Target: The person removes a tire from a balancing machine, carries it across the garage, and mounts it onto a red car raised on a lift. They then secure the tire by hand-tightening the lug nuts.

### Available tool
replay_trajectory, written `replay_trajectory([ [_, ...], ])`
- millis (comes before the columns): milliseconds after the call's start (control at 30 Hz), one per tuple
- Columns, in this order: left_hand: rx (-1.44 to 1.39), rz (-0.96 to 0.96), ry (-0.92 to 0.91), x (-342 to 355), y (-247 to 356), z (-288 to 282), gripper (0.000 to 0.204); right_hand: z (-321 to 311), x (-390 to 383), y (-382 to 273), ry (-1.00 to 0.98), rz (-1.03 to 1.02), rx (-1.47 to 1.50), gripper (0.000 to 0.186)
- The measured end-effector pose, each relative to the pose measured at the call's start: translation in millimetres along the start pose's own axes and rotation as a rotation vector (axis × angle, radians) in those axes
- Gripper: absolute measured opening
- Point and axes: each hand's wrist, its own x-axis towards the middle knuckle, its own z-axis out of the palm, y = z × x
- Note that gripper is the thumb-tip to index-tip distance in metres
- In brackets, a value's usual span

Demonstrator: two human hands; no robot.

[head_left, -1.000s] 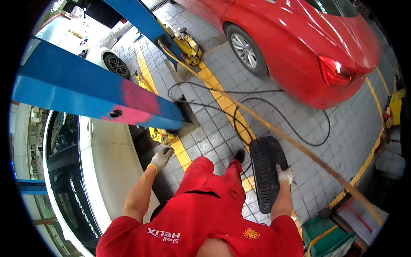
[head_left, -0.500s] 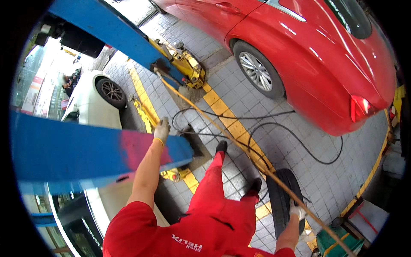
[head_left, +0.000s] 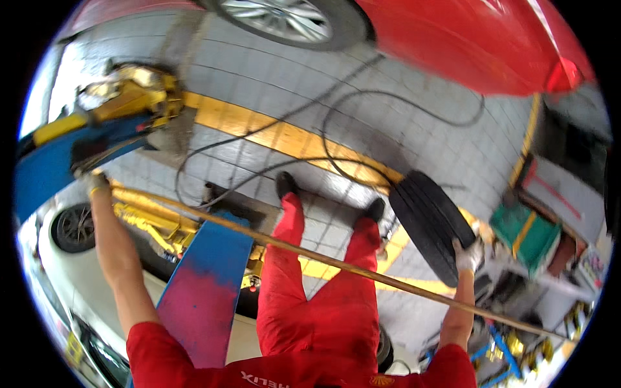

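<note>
At the right, a black tire (head_left: 427, 216) stands on its tread on the tiled floor. My right hand (head_left: 468, 255), in a whitish glove, is closed over the tire's near end, with its fingers on the tread. My left arm reaches out to the far left. There my gloved left hand (head_left: 92, 181) is beside the dark patch on a blue lift post (head_left: 45, 178); motion smears its fingers. From near that hand a long brown hose-like line (head_left: 310, 257) stretches across in front of my legs to the lower right.
A black hose (head_left: 259, 132) loops over the floor between my feet and a red car (head_left: 466, 45). Left of my legs rises another blue and pink post (head_left: 204, 291), beside a white car (head_left: 71, 271). A green bin (head_left: 522, 236) stands at the right.
My view has swung, so the red car sits higher in it. My left hand now lies farther left, by the other post's dark patch. The right hand stays on the tire.
</note>
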Motion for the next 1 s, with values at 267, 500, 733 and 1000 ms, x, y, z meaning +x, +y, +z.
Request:
replay_trajectory([
  [267, -0.163, 0.139, -0.044, -127, 122, -47, 0.051, -16, 24, -1, -0.08, 0.01, -0.058, 0.116],
  [500, -0.126, 0.183, -0.177, -276, 92, -106, 0.058, 3, 23, 23, -0.112, 0.136, -0.119, 0.121],
  [733, -0.266, 0.173, -0.171, -291, 94, -82, 0.04, -1, 17, 20, -0.037, 0.089, -0.114, 0.121],
  [1000, -0.347, -0.103, -0.17, -187, -5, -37, 0.026, -23, 8, -2, -0.122, 0.182, -0.136, 0.118],
])
